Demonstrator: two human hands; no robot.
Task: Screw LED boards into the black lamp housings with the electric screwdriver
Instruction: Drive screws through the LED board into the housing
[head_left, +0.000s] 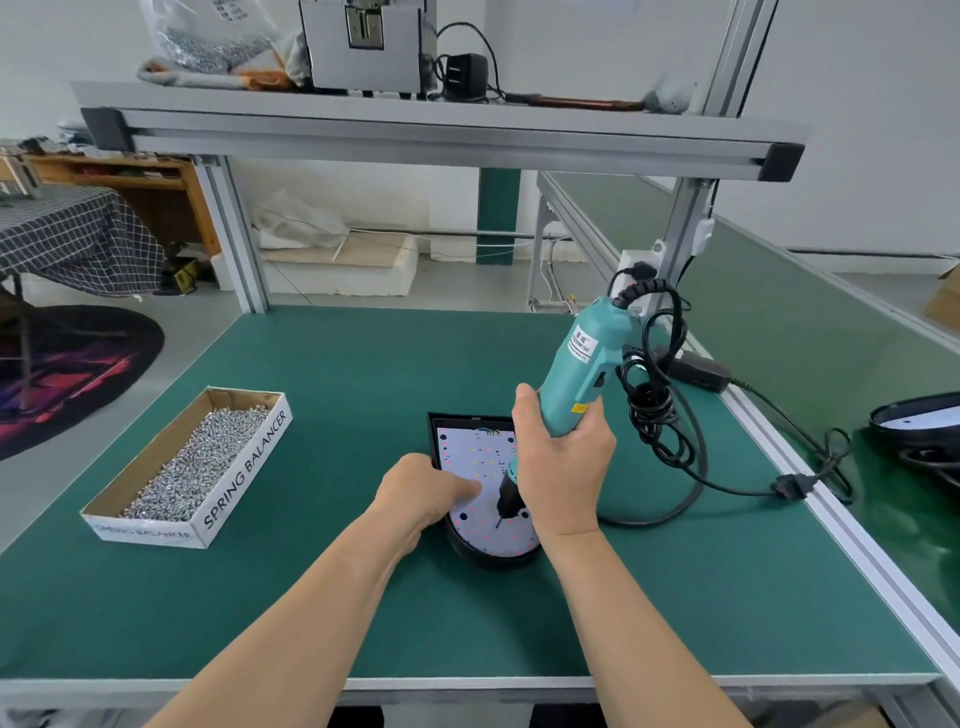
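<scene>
The right hand's (563, 457) fingers are wrapped tight round the lower body of the teal electric screwdriver (582, 364), thumb up along its left side. The tool leans up and away to the right, and its bit tip touches the near part of the LED board (470, 452). The left hand (423, 488) lies knuckles up on the board's left side, fingers (467, 488) close together. The forefinger is stretched out flat on the white surface, and the rest bend down out of sight at the rim.

The board sits inside the black lamp housing (493, 558), which rests flat on the green tabletop (363, 364) around the middle, somewhat nearer the front edge, rounded end towards the person. Towards the left edge stands an open cardboard box (244, 467) marked SPRING BALANCER, filled with silver screws (192, 467).

The screwdriver's black cable (654, 395) hangs in a bundle just right of the hand and loops over the tabletop towards the right edge, where a black power adapter (696, 370) lies. Beyond that edge, a second housing (914, 415) lies on the adjoining green surface.
</scene>
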